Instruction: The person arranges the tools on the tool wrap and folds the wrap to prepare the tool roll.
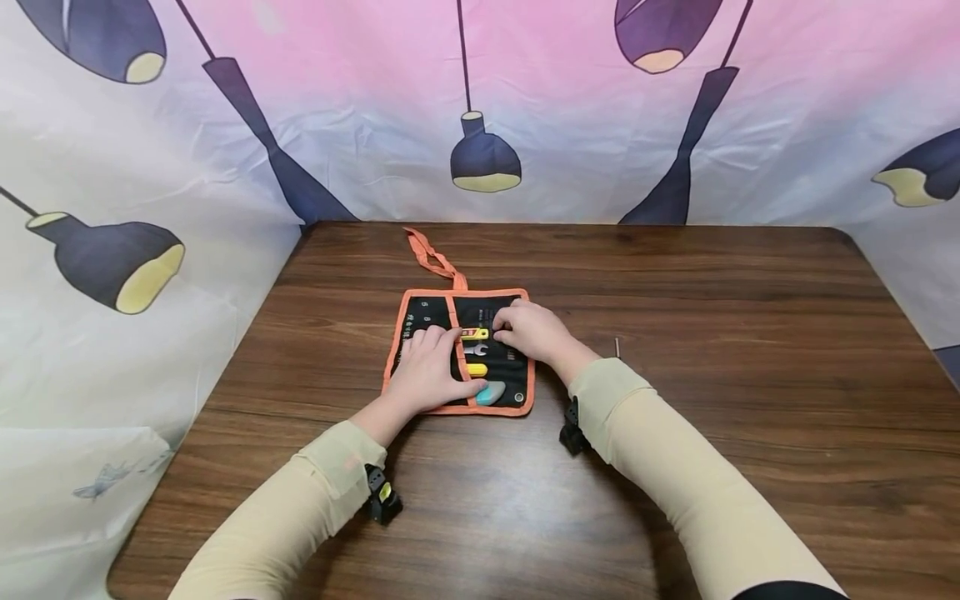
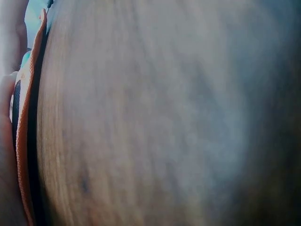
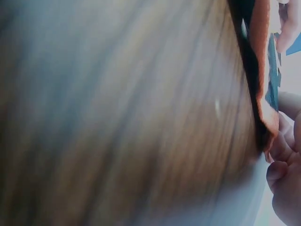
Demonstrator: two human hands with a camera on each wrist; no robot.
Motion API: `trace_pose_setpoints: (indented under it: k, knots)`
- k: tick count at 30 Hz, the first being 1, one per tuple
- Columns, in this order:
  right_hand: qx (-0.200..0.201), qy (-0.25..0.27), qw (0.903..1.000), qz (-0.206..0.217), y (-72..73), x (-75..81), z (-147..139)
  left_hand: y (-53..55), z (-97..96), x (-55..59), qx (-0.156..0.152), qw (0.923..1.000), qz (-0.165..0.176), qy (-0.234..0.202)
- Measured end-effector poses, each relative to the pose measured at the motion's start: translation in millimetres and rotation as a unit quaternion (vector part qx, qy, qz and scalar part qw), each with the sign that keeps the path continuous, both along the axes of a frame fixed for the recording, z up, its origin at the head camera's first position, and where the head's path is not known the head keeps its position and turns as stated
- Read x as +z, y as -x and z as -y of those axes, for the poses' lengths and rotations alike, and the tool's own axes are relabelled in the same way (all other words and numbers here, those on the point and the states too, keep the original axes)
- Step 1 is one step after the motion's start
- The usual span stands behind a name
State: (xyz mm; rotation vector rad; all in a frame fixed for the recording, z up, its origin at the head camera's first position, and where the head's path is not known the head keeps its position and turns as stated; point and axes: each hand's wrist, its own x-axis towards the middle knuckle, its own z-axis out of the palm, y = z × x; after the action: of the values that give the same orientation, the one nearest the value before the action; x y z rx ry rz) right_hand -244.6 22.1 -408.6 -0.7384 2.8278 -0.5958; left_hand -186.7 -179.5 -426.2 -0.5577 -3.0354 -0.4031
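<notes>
A black tool pouch with orange edging lies unfolded on the table. From its pocket stick out a yellow tool end with red marking, an open-ended wrench, a yellow handle and a teal-and-grey tool end. My left hand rests spread on the pouch's left part, its thumb reaching to the teal-and-grey end. Over the upper right of the pouch, my right hand has its fingers bent. What lies between those fingers is hidden. In the right wrist view, bent fingers appear beside the orange edging.
An orange strap trails from the pouch's top edge toward the back of the brown wooden table. A thin metal rod shows just beyond my right sleeve. Behind the table hangs a cloth printed with lamps.
</notes>
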Motion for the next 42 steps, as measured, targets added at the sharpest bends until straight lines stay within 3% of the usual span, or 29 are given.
trace_pose_setpoints:
  k: [5,16,27,42]
  knots:
    - [-0.003,0.005,1.0000,0.005,-0.4,-3.9,5,1.0,0.7,-1.0,-0.014,0.9999,0.008,-0.003]
    - [-0.027,0.029,0.9991,0.013,1.3,-7.9,10,0.3,0.8,-0.7,-0.016,0.9998,0.012,-0.006]
    - [-0.020,0.017,0.9992,-0.029,-1.3,-4.0,21,2.0,1.5,0.5,-0.013,0.9998,0.014,-0.011]
    - [-0.044,0.038,0.9981,-0.019,-2.1,-6.8,38,3.0,2.8,0.7,-0.023,0.9996,0.016,-0.010]
